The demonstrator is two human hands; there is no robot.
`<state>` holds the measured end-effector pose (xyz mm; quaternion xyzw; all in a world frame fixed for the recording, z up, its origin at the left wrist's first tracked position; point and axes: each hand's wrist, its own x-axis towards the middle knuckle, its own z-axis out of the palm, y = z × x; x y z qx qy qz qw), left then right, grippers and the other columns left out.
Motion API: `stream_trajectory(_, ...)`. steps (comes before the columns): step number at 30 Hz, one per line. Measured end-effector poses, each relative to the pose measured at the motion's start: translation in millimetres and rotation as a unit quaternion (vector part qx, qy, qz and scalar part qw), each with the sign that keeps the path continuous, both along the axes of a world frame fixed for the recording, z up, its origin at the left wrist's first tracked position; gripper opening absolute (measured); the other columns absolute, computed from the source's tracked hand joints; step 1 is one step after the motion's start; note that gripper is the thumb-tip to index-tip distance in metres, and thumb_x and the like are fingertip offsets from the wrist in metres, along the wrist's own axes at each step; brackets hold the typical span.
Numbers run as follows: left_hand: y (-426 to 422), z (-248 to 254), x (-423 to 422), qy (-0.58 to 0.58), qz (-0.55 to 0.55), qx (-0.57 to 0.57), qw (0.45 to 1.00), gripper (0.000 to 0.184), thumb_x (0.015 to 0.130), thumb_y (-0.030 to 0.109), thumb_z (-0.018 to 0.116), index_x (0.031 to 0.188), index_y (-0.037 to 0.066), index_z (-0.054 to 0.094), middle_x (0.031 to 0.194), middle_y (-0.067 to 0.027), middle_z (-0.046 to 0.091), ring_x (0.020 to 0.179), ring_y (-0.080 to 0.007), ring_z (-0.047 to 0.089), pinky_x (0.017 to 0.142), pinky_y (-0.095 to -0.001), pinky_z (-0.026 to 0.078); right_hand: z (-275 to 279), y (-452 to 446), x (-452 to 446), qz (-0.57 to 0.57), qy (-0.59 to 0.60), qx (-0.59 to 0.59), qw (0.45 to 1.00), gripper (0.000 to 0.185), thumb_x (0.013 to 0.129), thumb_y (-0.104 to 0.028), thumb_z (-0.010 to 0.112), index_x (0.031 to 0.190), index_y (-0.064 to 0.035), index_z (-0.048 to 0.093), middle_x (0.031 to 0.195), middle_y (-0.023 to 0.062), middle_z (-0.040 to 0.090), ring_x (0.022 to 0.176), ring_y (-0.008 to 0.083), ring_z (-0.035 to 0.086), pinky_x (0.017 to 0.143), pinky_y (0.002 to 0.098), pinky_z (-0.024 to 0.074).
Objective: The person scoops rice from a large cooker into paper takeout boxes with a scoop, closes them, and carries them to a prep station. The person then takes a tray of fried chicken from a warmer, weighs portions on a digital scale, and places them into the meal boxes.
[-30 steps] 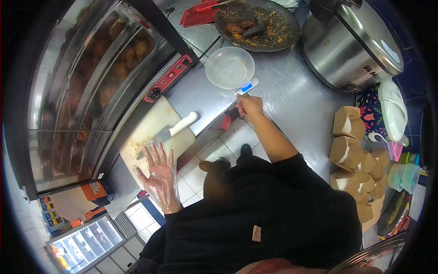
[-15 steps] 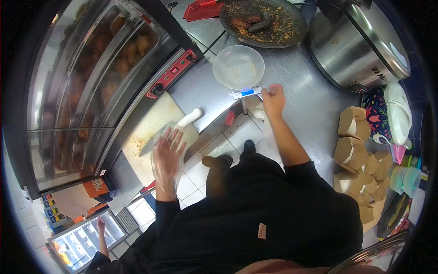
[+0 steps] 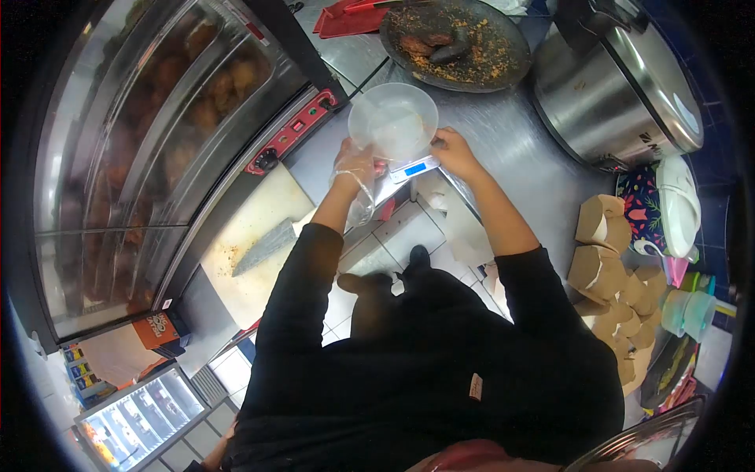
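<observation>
Across the counter [image 3: 519, 161], over to the left side of the clear bowl [image 3: 393, 122], my gloved left hand [image 3: 355, 164] has moved, while my right hand [image 3: 455, 151] is curled by the bowl's right side; from far away I can't tell if either one pinches it. The bowl looks to sit on the little scale [image 3: 414, 168] at the counter's edge, so one bump or tug could tip both off.

From bowl [image 3: 392, 118]: passage over steel counter [image 3: 528, 187] toward 4 o'clock, until cartons [image 3: 602, 269]. Obstacles: stone dish [image 3: 472, 83] 1 o'clock, cooker [image 3: 609, 90] 3 o'clock, cabinet [image 3: 292, 132] 9 o'clock.
</observation>
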<state>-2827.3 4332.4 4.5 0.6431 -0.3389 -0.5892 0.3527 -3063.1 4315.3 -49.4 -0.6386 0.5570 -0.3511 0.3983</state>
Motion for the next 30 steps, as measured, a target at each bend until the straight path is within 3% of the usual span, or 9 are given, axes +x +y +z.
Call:
stream_trajectory(1,-2,-19,7,0.015,-0.004,0.005,1.0,0.055,0.089,0.022,0.059,0.133,0.01,0.027,0.097,-0.0176,0.062,0.079,-0.0238,0.065,0.061,-0.036,0.054,2,0,6,0.019,0.006,0.003,1.0,0.025,0.07,-0.012,0.064,0.094,-0.0022,0.065,0.094,0.0143,0.056,0.089,0.0287,0.058,0.082,0.0342,0.0458)
stream_trajectory(3,-4,-106,46,-0.128,-0.064,-0.201,0.969,0.052,0.09,0.016,0.055,0.134,0.009,0.027,0.098,-0.018,0.062,0.078,-0.0241,0.066,0.063,-0.0338,0.055,5,-2,21,0.045,0.001,0.014,0.999,0.027,0.071,-0.012,0.064,0.097,-0.0035,0.066,0.096,0.0144,0.055,0.091,0.0286,0.057,0.083,0.0339,0.0456)
stream_trajectory(5,10,-107,60,-0.086,-0.016,-0.23,0.969,0.051,0.089,0.012,0.053,0.134,0.01,0.028,0.099,-0.0189,0.061,0.077,-0.0249,0.065,0.063,-0.0331,0.056,6,-1,38,0.06,-0.021,0.033,0.997,0.03,0.072,-0.013,0.063,0.1,-0.0051,0.066,0.098,0.0145,0.054,0.093,0.0282,0.056,0.084,0.0336,0.0453)
stream_trajectory(7,52,-13,50,0.144,0.137,-0.083,0.977,0.053,0.087,0.009,0.054,0.135,0.013,0.03,0.101,-0.0203,0.059,0.075,-0.0262,0.064,0.061,-0.0341,0.057,3,-3,41,0.078,-0.002,0.061,0.995,0.039,0.072,-0.019,0.065,0.111,-0.0102,0.066,0.104,0.0138,0.052,0.098,0.0271,0.054,0.089,0.032,0.043)
stream_trajectory(8,63,8,52,0.129,0.172,-0.044,0.975,0.049,0.086,0.007,0.053,0.133,0.012,0.036,0.107,-0.0213,0.056,0.077,-0.0266,0.063,0.062,-0.0337,0.056,20,-2,42,0.075,-0.001,0.075,0.994,0.041,0.072,-0.021,0.066,0.112,-0.0114,0.065,0.104,0.0136,0.051,0.099,0.0268,0.054,0.09,0.0315,0.0424)
stream_trajectory(11,84,-1,81,0.139,0.223,-0.051,0.964,0.048,0.088,0.01,0.049,0.133,0.012,0.033,0.101,-0.0195,0.06,0.074,-0.0246,0.065,0.066,-0.0322,0.057,25,-3,43,0.113,0.015,0.107,0.988,0.053,0.071,-0.029,0.071,0.122,-0.0162,0.061,0.109,0.0146,0.047,0.105,0.028,0.05,0.093,0.0314,0.0407)
stream_trajectory(15,99,2,98,0.124,0.27,-0.076,0.952,0.051,0.086,0.01,0.051,0.134,0.013,0.035,0.106,-0.0213,0.057,0.071,-0.0269,0.064,0.065,-0.0312,0.057,36,-4,45,0.172,0.064,0.118,0.976,0.065,0.068,-0.03,0.076,0.128,-0.0193,0.055,0.111,0.0145,0.041,0.11,0.0297,0.045,0.095,0.0329,0.0386)
stream_trajectory(21,91,10,97,0.121,0.243,-0.065,0.96,0.051,0.085,0.01,0.052,0.134,0.012,0.035,0.112,-0.0218,0.053,0.072,-0.0279,0.064,0.063,-0.0311,0.058,44,-9,46,0.206,0.096,0.154,0.962,0.074,0.065,-0.03,0.078,0.133,-0.0243,0.049,0.113,0.0145,0.037,0.112,0.0316,0.041,0.098,0.0346,0.0362)
stream_trajectory(30,67,-3,71,0.166,0.226,-0.056,0.958,0.05,0.086,0.008,0.051,0.133,0.012,0.036,0.101,-0.0193,0.057,0.071,-0.0274,0.064,0.059,-0.0304,0.057,42,-10,45,0.208,0.09,0.143,0.963,0.077,0.062,-0.029,0.079,0.132,-0.0244,0.049,0.114,0.0143,0.037,0.112,0.0308,0.041,0.098,0.036,0.0367)
